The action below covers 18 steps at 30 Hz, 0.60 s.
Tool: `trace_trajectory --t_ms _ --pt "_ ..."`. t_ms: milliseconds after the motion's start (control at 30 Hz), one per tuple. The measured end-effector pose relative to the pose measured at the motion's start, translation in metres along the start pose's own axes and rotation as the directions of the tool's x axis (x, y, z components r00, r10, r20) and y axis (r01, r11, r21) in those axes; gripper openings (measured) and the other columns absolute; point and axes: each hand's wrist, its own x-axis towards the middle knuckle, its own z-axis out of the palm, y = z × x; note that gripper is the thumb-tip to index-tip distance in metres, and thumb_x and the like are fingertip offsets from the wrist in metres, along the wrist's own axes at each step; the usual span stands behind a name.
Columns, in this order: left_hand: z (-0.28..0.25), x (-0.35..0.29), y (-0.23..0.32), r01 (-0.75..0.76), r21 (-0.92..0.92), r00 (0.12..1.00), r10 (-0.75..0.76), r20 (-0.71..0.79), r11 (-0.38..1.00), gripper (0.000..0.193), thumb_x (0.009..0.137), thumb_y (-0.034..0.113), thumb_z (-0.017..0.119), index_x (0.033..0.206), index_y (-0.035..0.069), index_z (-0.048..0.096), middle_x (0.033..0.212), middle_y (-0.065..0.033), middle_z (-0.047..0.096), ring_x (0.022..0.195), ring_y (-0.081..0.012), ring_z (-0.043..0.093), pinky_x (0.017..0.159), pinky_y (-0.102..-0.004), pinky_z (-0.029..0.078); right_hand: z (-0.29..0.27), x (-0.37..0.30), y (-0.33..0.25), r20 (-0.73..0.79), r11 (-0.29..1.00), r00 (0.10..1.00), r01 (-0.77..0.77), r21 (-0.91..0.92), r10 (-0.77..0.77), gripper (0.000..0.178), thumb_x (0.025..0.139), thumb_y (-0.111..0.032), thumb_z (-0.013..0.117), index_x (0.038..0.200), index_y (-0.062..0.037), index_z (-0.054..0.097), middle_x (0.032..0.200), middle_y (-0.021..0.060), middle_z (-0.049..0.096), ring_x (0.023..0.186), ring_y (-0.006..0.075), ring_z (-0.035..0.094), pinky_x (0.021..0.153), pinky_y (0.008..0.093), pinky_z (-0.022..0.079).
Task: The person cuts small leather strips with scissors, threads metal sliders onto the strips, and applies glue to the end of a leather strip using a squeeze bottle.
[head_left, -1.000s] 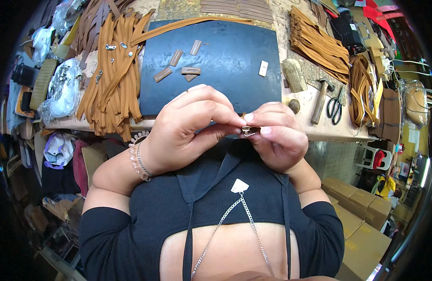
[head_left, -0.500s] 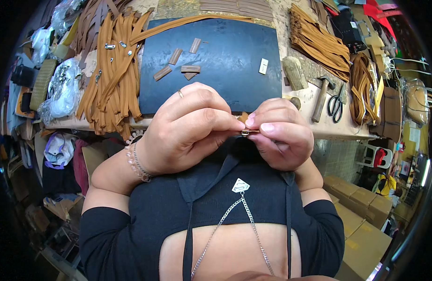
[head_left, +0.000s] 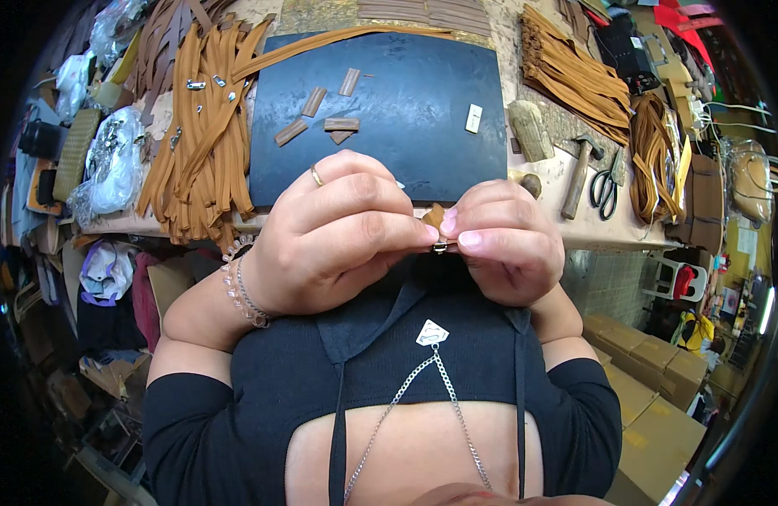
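Observation:
My left hand [head_left: 347,228] and my right hand [head_left: 507,240] meet near my chest, at the front edge of the bench. Both pinch a small tan zipper end [head_left: 435,218] between thumb and fingers. A shiny metal slider [head_left: 440,247] sits on it below the fingertips; the fingers cover much of the rest. Just beyond lies a black mat [head_left: 406,93]. Several short brown leather tabs [head_left: 314,102] are scattered on its left part, and a small pale rectangular plate [head_left: 473,119] lies at its right side.
Tan zipper strips [head_left: 208,126] lie left of the mat, with small metal sliders on them; another bundle [head_left: 570,76] is at the back right. On the right are a stone-like block [head_left: 531,131], a hammer [head_left: 576,181] and black-handled scissors [head_left: 606,190]. Cardboard boxes [head_left: 651,422] stand lower right.
The left fingers have shifted slightly, and the right fingertips have turned a little on the zipper end. More of its tan tape shows between the hands. The things on the bench stay put.

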Motion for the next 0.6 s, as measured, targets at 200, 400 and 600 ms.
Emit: trace_trajectory --t_ms 200,400,600 --pt "0.0006 -0.0009 0.0015 -0.011 0.021 1.000 0.011 0.000 1.000 0.030 0.070 -0.001 0.078 0.098 0.008 0.070 0.093 -0.0042 0.064 0.088 -0.0249 0.063 0.078 -0.0354 0.053 0.0004 -0.0031 0.0004 0.003 1.000 1.000 0.001 0.018 -0.001 0.032 0.079 0.006 0.071 0.108 -0.0040 0.064 0.095 0.0096 0.067 0.084 0.0257 0.067 0.074 0.0355 0.056" --pt "0.0013 -0.0016 0.0001 -0.014 0.019 1.000 0.014 -0.001 1.000 0.027 0.072 0.000 0.079 0.097 0.008 0.071 0.093 -0.0040 0.064 0.088 -0.0244 0.063 0.078 -0.0349 0.053 0.0018 -0.0029 -0.0011 -0.019 1.000 1.000 0.015 -0.002 -0.015 0.032 0.077 0.005 0.074 0.106 -0.0038 0.065 0.094 0.0096 0.067 0.083 0.0258 0.066 0.073 0.0355 0.056" --pt "0.0031 0.0001 -0.0010 0.030 -0.037 1.000 -0.030 -0.001 0.999 0.023 0.074 0.002 0.079 0.094 0.007 0.070 0.092 -0.0053 0.064 0.087 -0.0243 0.063 0.079 -0.0362 0.052 0.0052 -0.0018 0.0000 -0.024 0.999 0.999 0.033 0.026 -0.032 0.033 0.076 0.006 0.074 0.106 -0.0033 0.065 0.094 0.0114 0.066 0.082 0.0255 0.065 0.072 0.0339 0.055"
